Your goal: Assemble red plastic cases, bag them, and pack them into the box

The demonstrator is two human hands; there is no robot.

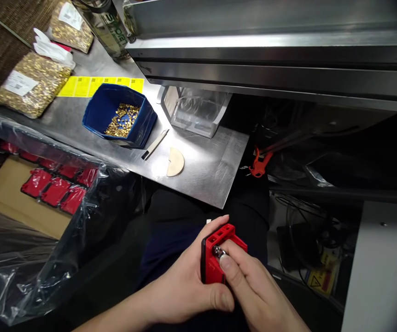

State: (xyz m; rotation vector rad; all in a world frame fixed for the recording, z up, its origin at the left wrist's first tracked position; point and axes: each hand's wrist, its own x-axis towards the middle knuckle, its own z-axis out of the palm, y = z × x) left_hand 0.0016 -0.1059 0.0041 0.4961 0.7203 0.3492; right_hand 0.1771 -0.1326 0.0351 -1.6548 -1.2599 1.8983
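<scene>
A red plastic housing (219, 251) is clamped in the left hand (184, 288), steadying it. A small metal part (218, 251) is pinched against it by the right hand (253, 290) fingers (226, 263), below the bench (205, 175).

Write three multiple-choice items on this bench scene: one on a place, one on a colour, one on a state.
1. Where does the blue bin stand?
A. on the metal bench top
B. inside the cardboard box
C. on the person's lap

2. What colour is the plastic housing in the hands?
A. yellow
B. red
C. blue

3. How is the housing held?
A. lying loose on the bench
B. in the left hand while the right hand presses a small metal part to it
C. hanging from a hook

Answers: 1 A, it sits beside the yellow labels; 2 B, plainly red; 3 B, left fingers wrap it, right thumb on the part.
</scene>
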